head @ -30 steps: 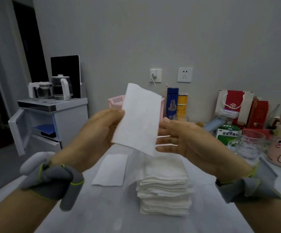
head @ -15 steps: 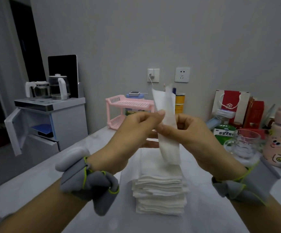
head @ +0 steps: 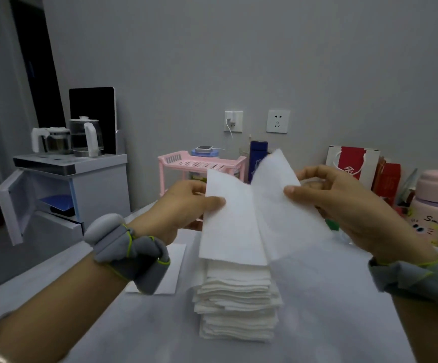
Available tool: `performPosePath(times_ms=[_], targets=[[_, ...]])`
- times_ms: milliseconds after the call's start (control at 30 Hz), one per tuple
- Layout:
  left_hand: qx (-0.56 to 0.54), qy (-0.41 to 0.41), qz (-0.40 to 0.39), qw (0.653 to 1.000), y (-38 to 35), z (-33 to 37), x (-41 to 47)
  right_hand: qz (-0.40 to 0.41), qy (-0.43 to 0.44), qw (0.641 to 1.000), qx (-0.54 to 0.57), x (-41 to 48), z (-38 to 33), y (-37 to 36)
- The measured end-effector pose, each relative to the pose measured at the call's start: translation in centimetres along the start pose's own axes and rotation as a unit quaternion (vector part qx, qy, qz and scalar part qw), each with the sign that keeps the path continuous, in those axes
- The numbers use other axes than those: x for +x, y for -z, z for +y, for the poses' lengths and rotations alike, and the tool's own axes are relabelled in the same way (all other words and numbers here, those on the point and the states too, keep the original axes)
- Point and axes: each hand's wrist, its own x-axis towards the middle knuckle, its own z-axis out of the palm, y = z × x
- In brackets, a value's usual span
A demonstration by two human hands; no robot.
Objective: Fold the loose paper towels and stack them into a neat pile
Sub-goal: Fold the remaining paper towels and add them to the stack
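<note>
Towel (head: 228,218) hangs half-open, crease upright, pinched by left hand (head: 181,208) and right hand (head: 348,210) alike. Pile (head: 236,305) stands directly beneath it, at the middle of the table (head: 330,323).

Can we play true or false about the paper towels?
1. The left hand and right hand both hold one thin white paper towel. True.
2. The tall stack of folded white paper towels hangs in the air. False: it stands on the pale table.
3. A single flat white sheet lies left of the stack. True.
4. The held towel is crumpled into a ball. False: it is spread open, creased down the middle.
</note>
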Motion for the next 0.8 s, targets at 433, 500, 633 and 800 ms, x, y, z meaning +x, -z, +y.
performPosePath(times_ms=[433, 500, 633, 800], targets=[[0.171, 0.026, 0.026, 0.985, -0.9, -4.6, 0.8, -0.067, -0.124, 0.939, -0.313, 1.7, 2.6, 0.8], [0.19, 0.031, 0.045, 0.98, -0.7, -5.3, 0.5, -0.085, -0.141, 0.921, -0.354, 1.7, 2.7, 0.6], [0.186, 0.062, 0.088, 0.977, 0.7, -7.4, -1.0, -0.094, -0.135, 0.863, -0.478, 1.4, 2.8, 0.1], [0.076, 0.273, -0.005, 0.959, 3.1, -9.9, -4.5, -0.093, 0.128, 0.897, -0.412, 0.4, 1.4, -2.5]])
